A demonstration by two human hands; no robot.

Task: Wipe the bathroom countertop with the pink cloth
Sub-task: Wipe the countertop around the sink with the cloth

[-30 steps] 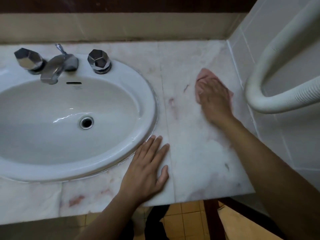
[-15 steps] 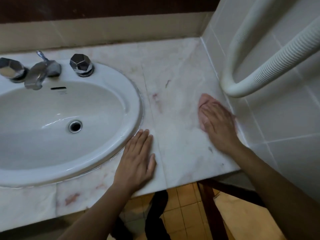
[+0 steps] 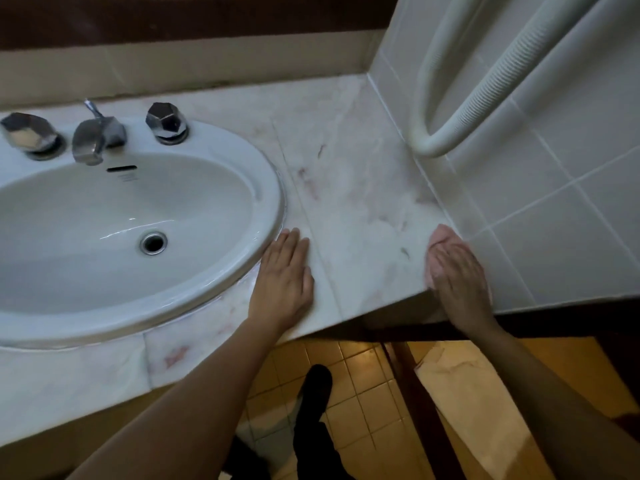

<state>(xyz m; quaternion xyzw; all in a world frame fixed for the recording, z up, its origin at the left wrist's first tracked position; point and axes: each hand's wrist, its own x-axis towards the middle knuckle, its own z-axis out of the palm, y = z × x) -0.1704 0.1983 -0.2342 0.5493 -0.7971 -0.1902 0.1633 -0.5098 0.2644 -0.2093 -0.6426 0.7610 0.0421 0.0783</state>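
The pale marble countertop (image 3: 360,188) runs from the sink to the tiled wall on the right and carries reddish stains. My right hand (image 3: 457,275) presses flat on the pink cloth (image 3: 439,237) at the counter's front right corner, against the wall. Only the cloth's far edge and left side show past my fingers. My left hand (image 3: 282,282) lies flat, fingers together, on the counter's front edge beside the sink rim, holding nothing.
A white oval sink (image 3: 263,188) with a chrome tap (image 3: 95,136) and two faceted knobs fills the left. A white ribbed hose (image 3: 450,133) loops down the tiled right wall just above the counter. Below the edge are yellow floor tiles (image 3: 349,393) and my dark-clad leg.
My right hand has dragged the pink cloth along the wall from the back of the counter to its front right corner. My left hand stays flat by the sink.
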